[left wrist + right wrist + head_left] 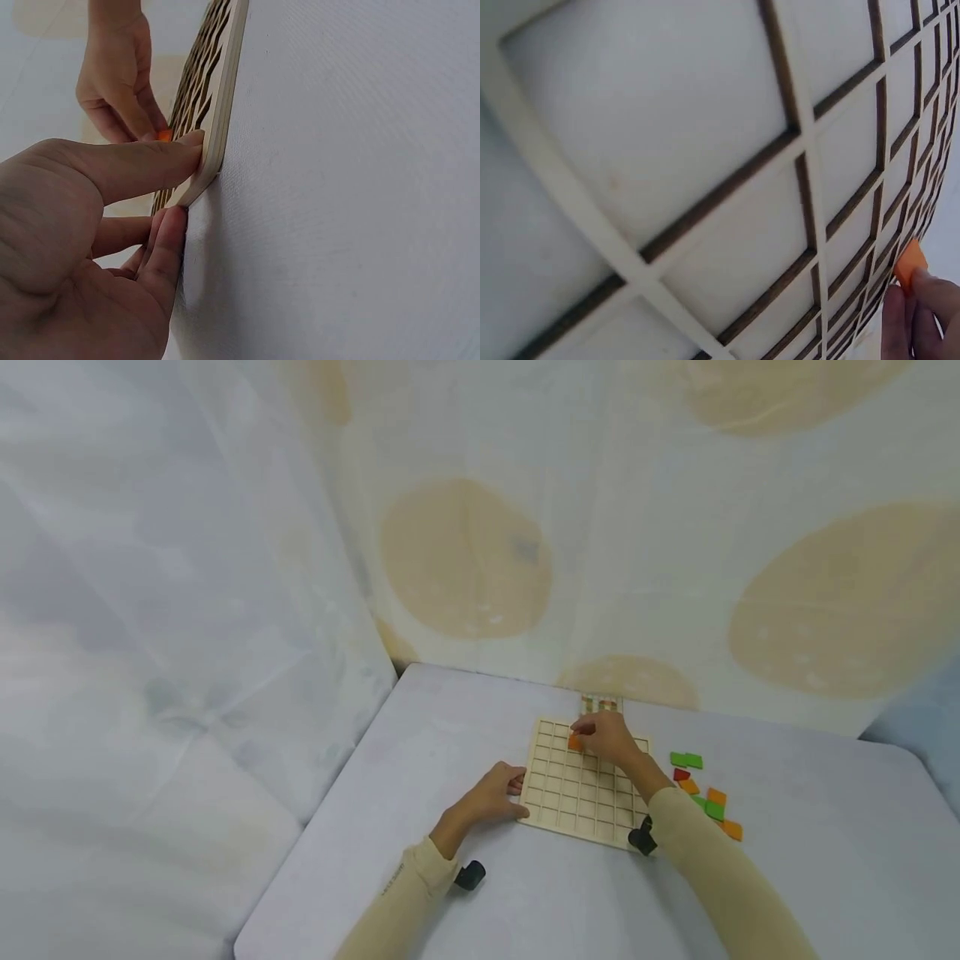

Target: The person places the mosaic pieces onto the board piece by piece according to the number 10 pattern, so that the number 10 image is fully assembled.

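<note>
A pale wooden grid board [557, 817] with raised square cells lies flat on the table. My left hand [491, 793] holds its left edge near the front corner, thumb and fingertips on the rim [219, 124]. Over the far part of the board, my right hand [609, 739] pinches a small orange tile [574, 742] between thumb and fingers. In the right wrist view the orange tile [910, 262] stands tilted at the grid, near the far side. The cells seen in that view hold no tiles.
Loose green tiles [678, 759], a red piece [681, 774] and orange tiles [732, 830] lie scattered right of the board. Behind the board is a card with a coloured pattern [602, 702], partly hidden by my right hand. A patterned curtain [637, 568] hangs along the table's back edge.
</note>
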Motion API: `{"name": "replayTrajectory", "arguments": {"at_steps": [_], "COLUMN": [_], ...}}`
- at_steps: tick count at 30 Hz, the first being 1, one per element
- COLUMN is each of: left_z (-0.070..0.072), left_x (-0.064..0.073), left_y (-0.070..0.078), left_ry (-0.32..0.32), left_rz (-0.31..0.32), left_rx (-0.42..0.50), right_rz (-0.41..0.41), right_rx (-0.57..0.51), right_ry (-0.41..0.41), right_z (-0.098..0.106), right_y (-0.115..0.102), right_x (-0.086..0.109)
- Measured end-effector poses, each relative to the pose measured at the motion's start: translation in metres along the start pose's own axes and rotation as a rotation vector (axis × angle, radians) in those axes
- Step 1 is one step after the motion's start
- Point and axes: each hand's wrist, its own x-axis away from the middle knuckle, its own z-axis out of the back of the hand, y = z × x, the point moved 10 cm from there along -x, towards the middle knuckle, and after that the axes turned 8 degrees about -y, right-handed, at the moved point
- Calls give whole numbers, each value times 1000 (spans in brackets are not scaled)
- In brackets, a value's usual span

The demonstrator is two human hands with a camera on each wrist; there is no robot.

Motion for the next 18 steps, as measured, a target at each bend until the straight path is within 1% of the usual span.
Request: {"name": "replayTrajectory", "arguments": {"at_steps": [3,6,10,14,18], "left_z": [-3,-5,-7,-6,-5], "left_x": [-1,-3,-5,-4,-4], "left_y": [-1,3,7,9,10], "left_ry": [-6,-10,-18,-17,-17], "left_rz": [14,7,-4,4,4], "left_rx": [11,20,14,16,33], "right_rz": [3,11,11,4,5], "right_rx": [9,43,87,69,54], "right_ry": [0,19,23,-9,-25], "right_z": [-1,0,0,0,11], "right_y": [2,4,7,8,11], "right_x": [2,5,10,16,25]}}
